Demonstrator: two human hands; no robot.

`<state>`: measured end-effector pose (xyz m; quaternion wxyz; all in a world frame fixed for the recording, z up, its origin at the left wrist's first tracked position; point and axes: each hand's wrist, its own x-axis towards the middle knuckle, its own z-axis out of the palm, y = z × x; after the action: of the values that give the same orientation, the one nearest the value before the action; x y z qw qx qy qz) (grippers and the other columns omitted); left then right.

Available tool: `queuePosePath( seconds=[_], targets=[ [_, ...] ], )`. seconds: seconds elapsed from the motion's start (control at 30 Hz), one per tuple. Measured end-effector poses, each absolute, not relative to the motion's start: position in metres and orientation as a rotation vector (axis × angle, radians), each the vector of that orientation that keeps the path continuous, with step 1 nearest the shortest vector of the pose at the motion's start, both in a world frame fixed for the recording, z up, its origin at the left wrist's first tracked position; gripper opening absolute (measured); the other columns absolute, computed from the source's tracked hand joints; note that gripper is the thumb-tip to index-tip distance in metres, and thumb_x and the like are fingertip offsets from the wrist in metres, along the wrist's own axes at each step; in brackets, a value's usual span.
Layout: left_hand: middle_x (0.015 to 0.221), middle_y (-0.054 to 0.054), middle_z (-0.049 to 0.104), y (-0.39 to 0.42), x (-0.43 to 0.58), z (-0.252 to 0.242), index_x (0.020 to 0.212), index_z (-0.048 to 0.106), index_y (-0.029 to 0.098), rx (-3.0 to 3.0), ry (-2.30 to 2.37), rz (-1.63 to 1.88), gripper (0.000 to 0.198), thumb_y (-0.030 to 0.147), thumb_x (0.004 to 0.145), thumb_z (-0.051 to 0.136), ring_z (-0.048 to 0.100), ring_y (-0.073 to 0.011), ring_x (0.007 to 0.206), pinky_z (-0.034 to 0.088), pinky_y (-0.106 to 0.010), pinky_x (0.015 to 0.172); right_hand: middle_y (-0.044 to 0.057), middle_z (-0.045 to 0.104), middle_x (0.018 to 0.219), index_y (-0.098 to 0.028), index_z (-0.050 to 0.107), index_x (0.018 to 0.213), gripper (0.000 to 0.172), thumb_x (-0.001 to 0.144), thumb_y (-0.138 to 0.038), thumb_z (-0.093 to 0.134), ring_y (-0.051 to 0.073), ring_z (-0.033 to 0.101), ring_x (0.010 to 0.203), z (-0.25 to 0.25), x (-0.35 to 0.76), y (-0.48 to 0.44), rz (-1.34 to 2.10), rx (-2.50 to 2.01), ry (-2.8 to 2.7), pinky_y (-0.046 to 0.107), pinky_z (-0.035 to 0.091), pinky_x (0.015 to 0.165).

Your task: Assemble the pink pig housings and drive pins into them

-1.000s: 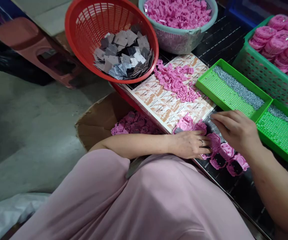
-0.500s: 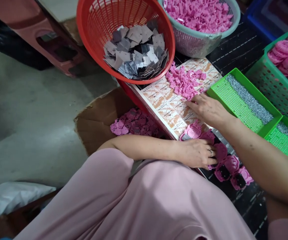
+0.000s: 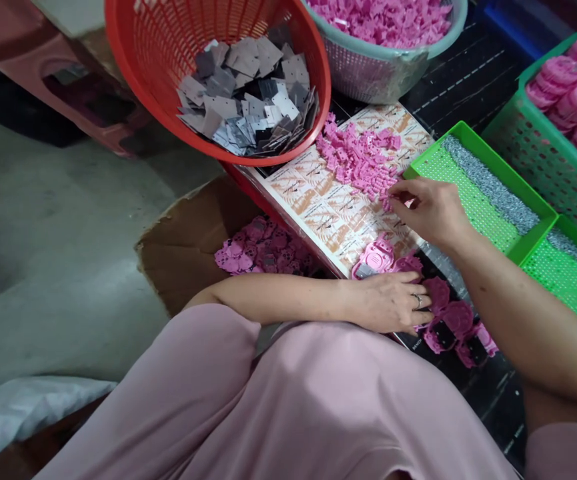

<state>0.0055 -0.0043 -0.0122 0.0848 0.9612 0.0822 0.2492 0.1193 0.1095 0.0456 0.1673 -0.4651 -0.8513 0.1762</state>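
Note:
My right hand (image 3: 431,208) is at the near edge of a loose pile of small pink plastic pieces (image 3: 361,157). Its thumb and forefinger are pinched together on one small pink piece, mostly hidden by the fingertips. My left hand (image 3: 388,303), with a ring on one finger, rests palm down over a group of pink plastic casings, its fingers spread. One pink casing (image 3: 379,256) with a grey metal plate lies just beyond the left hand. Other pink casings (image 3: 457,319), some with dark plates in them, lie past its fingertips.
A red basket (image 3: 324,80) of grey metal plates stands at the bench's far left. Behind is a pale basin (image 3: 368,77) of pink pieces. Green trays (image 3: 528,257) of small metal parts and a green basket (image 3: 501,123) stand right. A cardboard box (image 3: 168,247) of casings sits below.
My right hand has pulled slightly back from the pile, its thumb and forefinger now pinched. My left hand stays on the casings. The whole view has shifted a little.

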Motion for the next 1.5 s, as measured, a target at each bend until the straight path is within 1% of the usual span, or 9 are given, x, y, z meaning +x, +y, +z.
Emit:
queuePosePath(
  seconds=[0.1,0.17,0.33,0.5,0.7,0.83,0.97,1.37,1.5],
  targets=[
    [0.118,-0.011,0.069,-0.004,0.0,-0.003,0.115,0.068,0.016,2.883,0.249,0.785,0.035,0.04,0.098,0.049,0.062,-0.0227,0.112,0.043,-0.04,0.102,0.003,0.07,0.076,-0.018,0.072,0.089,0.018,0.076,-0.03,0.071,0.014,0.064,0.066,0.05,0.136,0.092,1.107,-1.438,-1.844,0.028,0.052,0.063],
    [0.114,-0.009,0.071,0.0,-0.008,0.004,0.11,0.069,0.015,2.838,0.328,0.923,0.031,0.036,0.098,0.049,0.065,-0.0196,0.106,0.048,-0.035,0.097,0.002,0.07,0.073,-0.019,0.072,0.084,0.022,0.069,-0.034,0.078,0.013,0.064,0.065,0.053,0.15,0.076,1.397,-1.421,-1.511,0.025,0.052,0.057],
    [0.095,-0.006,0.072,0.02,-0.024,0.023,0.113,0.064,0.012,2.6,0.809,1.159,0.024,0.022,0.099,0.047,0.067,-0.0137,0.088,0.053,-0.025,0.081,0.001,0.071,0.073,-0.022,0.075,0.081,0.023,0.064,-0.034,0.084,0.01,0.065,0.066,0.061,0.185,0.033,1.636,-1.329,-1.157,0.019,0.051,0.053],
    [0.087,-0.005,0.068,0.026,-0.012,0.033,0.103,0.063,0.012,2.604,0.86,1.061,0.032,0.039,0.1,0.047,0.067,-0.0135,0.078,0.051,-0.024,0.069,0.0,0.071,0.072,-0.023,0.076,0.082,0.017,0.068,-0.031,0.082,0.008,0.061,0.059,0.066,0.193,0.0,1.507,-1.362,-1.256,0.019,0.054,0.057],
    [0.073,-0.001,0.066,0.018,0.005,0.033,0.078,0.062,0.016,2.789,0.765,0.94,0.038,0.038,0.102,0.042,0.063,-0.0117,0.067,0.046,-0.022,0.062,0.002,0.072,0.076,-0.021,0.073,0.091,0.024,0.076,-0.039,0.076,0.011,0.064,0.061,0.061,0.206,-0.025,1.343,-1.396,-1.485,0.025,0.056,0.059],
    [0.074,-0.001,0.067,0.018,0.004,0.033,0.082,0.066,0.016,2.794,0.737,0.915,0.034,0.036,0.1,0.046,0.064,-0.0115,0.07,0.049,-0.023,0.067,0.005,0.071,0.091,-0.022,0.069,0.112,0.029,0.088,-0.036,0.061,0.015,0.066,0.075,0.049,0.231,-0.026,0.724,-1.57,-1.926,0.031,0.056,0.071],
    [0.076,-0.002,0.069,0.012,0.002,0.03,0.084,0.068,0.015,2.855,0.643,0.921,0.025,0.031,0.097,0.054,0.064,-0.0134,0.074,0.05,-0.025,0.069,0.008,0.071,0.091,-0.018,0.073,0.1,0.022,0.09,-0.03,0.058,0.017,0.068,0.079,0.03,0.246,-0.017,0.259,-1.645,-2.131,0.031,0.056,0.075],
    [0.084,-0.001,0.072,0.004,-0.001,0.021,0.086,0.067,0.015,2.807,0.555,0.961,0.014,0.025,0.092,0.059,0.064,-0.0138,0.078,0.051,-0.027,0.071,0.008,0.072,0.102,-0.019,0.073,0.104,0.026,0.092,-0.028,0.052,0.021,0.07,0.088,0.024,0.262,-0.02,0.135,-1.784,-2.235,0.034,0.057,0.077],
    [0.095,-0.003,0.074,-0.001,0.003,0.016,0.085,0.066,0.015,2.862,0.417,0.957,0.015,0.023,0.093,0.057,0.068,-0.0142,0.088,0.051,-0.029,0.082,0.009,0.069,0.101,-0.021,0.073,0.102,0.024,0.09,-0.033,0.055,0.022,0.067,0.086,0.018,0.261,-0.017,0.218,-1.793,-2.188,0.037,0.056,0.077]
  ],
)
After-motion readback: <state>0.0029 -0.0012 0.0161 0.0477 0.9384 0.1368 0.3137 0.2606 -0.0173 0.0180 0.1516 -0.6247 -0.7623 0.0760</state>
